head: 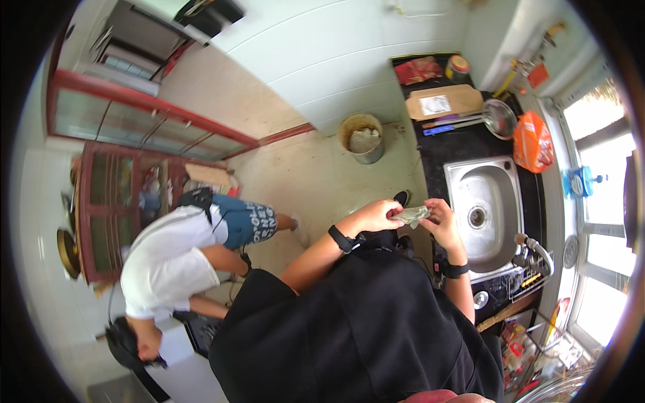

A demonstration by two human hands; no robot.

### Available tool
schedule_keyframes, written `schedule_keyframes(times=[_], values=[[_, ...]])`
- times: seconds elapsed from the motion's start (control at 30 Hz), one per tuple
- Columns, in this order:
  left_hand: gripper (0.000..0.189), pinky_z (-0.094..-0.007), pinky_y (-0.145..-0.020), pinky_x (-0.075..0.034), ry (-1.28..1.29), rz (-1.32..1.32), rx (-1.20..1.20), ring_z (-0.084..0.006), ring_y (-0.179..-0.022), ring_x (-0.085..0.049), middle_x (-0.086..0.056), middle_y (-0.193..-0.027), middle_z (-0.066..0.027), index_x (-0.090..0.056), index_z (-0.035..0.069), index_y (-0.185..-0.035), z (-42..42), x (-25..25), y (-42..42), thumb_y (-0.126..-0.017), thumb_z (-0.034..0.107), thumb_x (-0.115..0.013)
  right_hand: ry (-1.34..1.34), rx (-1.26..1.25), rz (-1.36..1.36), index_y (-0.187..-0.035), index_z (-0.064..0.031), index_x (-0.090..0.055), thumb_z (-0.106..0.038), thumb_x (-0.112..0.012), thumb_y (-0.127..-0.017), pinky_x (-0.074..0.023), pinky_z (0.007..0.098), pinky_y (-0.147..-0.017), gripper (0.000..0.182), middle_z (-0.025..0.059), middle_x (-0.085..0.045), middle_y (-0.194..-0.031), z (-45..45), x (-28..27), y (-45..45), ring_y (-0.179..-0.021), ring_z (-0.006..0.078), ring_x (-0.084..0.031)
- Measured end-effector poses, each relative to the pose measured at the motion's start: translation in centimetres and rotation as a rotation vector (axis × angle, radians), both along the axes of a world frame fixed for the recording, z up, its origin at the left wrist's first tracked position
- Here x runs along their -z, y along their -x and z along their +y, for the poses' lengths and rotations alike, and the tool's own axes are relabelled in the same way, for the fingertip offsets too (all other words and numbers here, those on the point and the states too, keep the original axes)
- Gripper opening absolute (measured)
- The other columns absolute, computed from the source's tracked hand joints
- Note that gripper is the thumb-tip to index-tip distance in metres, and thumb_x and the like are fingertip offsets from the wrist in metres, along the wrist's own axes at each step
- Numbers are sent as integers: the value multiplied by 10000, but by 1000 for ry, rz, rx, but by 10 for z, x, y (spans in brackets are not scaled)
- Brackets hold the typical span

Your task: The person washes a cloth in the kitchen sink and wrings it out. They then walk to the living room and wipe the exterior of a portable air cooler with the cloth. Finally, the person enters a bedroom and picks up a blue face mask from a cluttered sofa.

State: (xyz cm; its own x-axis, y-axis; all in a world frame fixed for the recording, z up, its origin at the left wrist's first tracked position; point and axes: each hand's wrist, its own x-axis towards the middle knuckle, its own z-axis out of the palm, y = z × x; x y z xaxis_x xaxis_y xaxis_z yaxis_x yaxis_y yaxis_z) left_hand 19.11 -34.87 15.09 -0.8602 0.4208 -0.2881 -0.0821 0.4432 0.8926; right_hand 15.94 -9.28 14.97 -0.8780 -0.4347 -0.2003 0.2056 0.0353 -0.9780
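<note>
My left hand (379,215) and my right hand (442,221) hold a crumpled, greyish-green cloth-like item (412,215) between them, in front of my body and left of the sink. The fingers of each hand pinch one end of it. What exactly the item is cannot be told. A dark band is on each of my wrists. The stainless steel sink (509,211) lies just beyond my right hand, with a drain in its floor. Its faucet (529,243) stands at the right rim.
A bucket (373,154) with pale contents stands on the floor near the wall. The counter holds a metal strainer (499,119), an orange plastic bag (533,143), a brown board-like item (466,95) and a jar (457,68). A person in a white shirt (166,262) bends at the left, near a wooden cabinet (86,214).
</note>
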Motion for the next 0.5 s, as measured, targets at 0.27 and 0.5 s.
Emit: schedule_keyframes(times=[0.27,0.5], values=[[590,-316,-875,-488,-193,-28,-341,-151,-1033,-563,-611,-1117,-87,-518,23,-1193,-69,9,-83,-788,267,-872,-87,-235,152,-918,16,-592,8,-824,-778,-497,231,-593,271,38,-654,-730,-94,9,-13,-692,61,-606],[349,-283,-713,-497,-87,13,-437,-104,-775,-595,-649,-862,-19,-625,13,-1034,-140,-2,-96,-879,282,-785,-169,-449,480,-849,-3,-622,-74,-848,-768,-471,254,-599,251,50,-599,-743,-188,-33,14,-648,130,-570]])
